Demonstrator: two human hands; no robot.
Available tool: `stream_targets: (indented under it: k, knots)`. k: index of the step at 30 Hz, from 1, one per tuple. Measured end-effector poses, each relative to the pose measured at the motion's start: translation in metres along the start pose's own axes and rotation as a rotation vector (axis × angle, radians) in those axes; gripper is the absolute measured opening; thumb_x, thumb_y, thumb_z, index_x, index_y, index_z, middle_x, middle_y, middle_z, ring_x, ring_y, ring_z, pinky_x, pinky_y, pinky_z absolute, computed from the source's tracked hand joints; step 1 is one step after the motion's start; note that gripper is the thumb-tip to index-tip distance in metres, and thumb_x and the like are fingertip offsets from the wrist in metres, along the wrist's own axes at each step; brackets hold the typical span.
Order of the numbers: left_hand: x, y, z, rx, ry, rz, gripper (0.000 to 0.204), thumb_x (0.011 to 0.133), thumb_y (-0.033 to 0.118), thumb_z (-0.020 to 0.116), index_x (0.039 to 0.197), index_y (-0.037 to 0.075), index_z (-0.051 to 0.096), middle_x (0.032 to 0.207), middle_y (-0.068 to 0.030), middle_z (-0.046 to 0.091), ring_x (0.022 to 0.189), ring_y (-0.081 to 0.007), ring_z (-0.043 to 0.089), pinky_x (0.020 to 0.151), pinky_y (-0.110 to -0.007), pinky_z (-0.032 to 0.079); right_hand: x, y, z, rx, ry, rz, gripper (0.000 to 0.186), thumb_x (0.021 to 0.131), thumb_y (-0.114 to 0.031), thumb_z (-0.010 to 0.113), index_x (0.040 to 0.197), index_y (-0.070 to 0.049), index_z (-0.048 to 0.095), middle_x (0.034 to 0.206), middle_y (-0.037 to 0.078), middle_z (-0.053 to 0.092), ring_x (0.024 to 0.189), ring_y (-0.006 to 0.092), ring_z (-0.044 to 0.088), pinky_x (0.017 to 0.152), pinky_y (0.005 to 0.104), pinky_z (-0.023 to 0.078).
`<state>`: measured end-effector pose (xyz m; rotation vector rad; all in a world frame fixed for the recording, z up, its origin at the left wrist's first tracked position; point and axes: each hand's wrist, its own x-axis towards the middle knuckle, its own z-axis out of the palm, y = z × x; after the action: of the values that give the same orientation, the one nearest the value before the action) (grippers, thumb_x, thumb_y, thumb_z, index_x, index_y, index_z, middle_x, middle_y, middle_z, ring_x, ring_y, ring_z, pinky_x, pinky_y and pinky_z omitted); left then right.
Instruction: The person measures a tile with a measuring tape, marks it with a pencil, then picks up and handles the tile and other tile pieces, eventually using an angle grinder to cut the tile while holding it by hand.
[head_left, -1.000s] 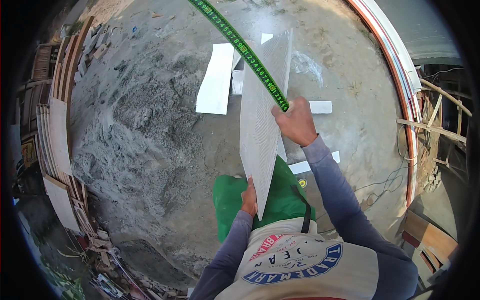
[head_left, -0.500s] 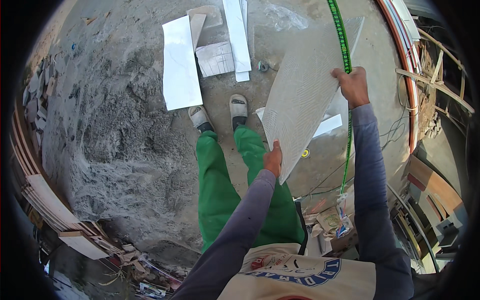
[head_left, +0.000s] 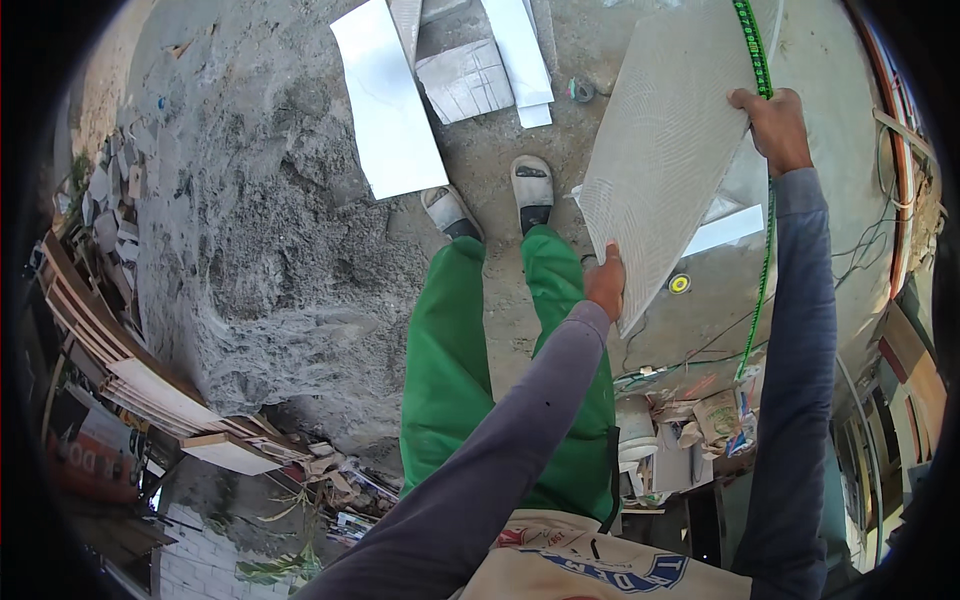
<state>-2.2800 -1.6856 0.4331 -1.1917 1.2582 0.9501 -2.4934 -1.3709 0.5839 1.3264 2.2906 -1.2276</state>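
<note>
Grey ribbed tile (head_left: 672, 150) is hanging tilted off the ground, its long axis running from near-left corner to far-right edge. Left hand (head_left: 606, 285) is pinching the lower corner; right hand (head_left: 772, 125) is clamping the upper edge along with a green measuring tape (head_left: 757, 70), hands well apart.

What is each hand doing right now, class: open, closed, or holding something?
Left hand: closed on the near edge of the large grey tile.
Right hand: closed on the tile's far edge, beside the green tape measure.
</note>
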Motion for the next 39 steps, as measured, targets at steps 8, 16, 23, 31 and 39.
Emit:
stream_targets:
  k: [8, 16, 23, 31, 39]
  knots:
    - [-0.019, 0.019, -0.026, 0.167, 0.045, -0.07, 0.099, 0.098, 0.066, 0.06, 0.146, -0.019, 0.048, 0.147, -0.0299, 0.058, 0.138, -0.0348, 0.057, 0.112, -0.04, 0.045, -0.098, -0.012, 0.063, -0.126, 0.285, 0.037, 0.046, 0.095, -0.03, 0.077, 0.066, 0.003, 0.061, 0.056, 0.002, 0.049, 0.057, 0.0096, 0.041, 0.054, 0.0355, 0.036]
    - [0.053, 0.097, -0.153, 0.633, -0.019, 0.33, 0.073, 0.097, 0.061, 0.064, 0.125, -0.007, 0.069, 0.132, -0.03, 0.068, 0.124, -0.0456, 0.064, 0.103, -0.048, 0.05, -0.149, 0.022, 0.116, -0.271, 0.654, 0.091, 0.041, 0.097, -0.029, 0.078, 0.079, 0.006, 0.073, 0.057, 0.003, 0.056, 0.057, 0.0096, 0.046, 0.054, 0.0363, 0.039]
    - [0.222, 0.317, -0.399, 0.681, 0.62, 0.842, 0.07, 0.09, 0.045, 0.078, 0.13, -0.011, 0.065, 0.126, -0.0337, 0.067, 0.121, -0.0464, 0.064, 0.105, -0.049, 0.051, -0.137, 0.086, 0.099, -0.342, 0.819, 0.06, 0.047, 0.094, -0.034, 0.083, 0.111, 0.009, 0.078, 0.096, 0.01, 0.078, 0.08, 0.0155, 0.068, 0.075, 0.0332, 0.055]
    - [0.362, 0.439, -0.515, 0.864, 0.459, 0.79, 0.088, 0.082, 0.059, 0.084, 0.126, -0.015, 0.066, 0.118, -0.029, 0.073, 0.117, -0.0424, 0.069, 0.106, -0.049, 0.051, -0.134, 0.127, 0.044, -0.464, 0.838, 0.329, 0.057, 0.095, -0.046, 0.079, 0.126, 0.002, 0.076, 0.119, 0.01, 0.078, 0.103, 0.0158, 0.071, 0.095, 0.031, 0.054]
    - [0.279, 0.419, -0.52, 0.399, 0.208, 0.669, 0.077, 0.082, 0.056, 0.087, 0.117, -0.011, 0.073, 0.104, -0.0182, 0.078, 0.089, -0.027, 0.076, 0.084, -0.036, 0.059, -0.139, 0.143, 0.038, -0.496, 0.749, 0.239, 0.061, 0.097, -0.048, 0.074, 0.133, 0.001, 0.072, 0.127, 0.01, 0.076, 0.109, 0.0174, 0.071, 0.098, 0.0317, 0.053]
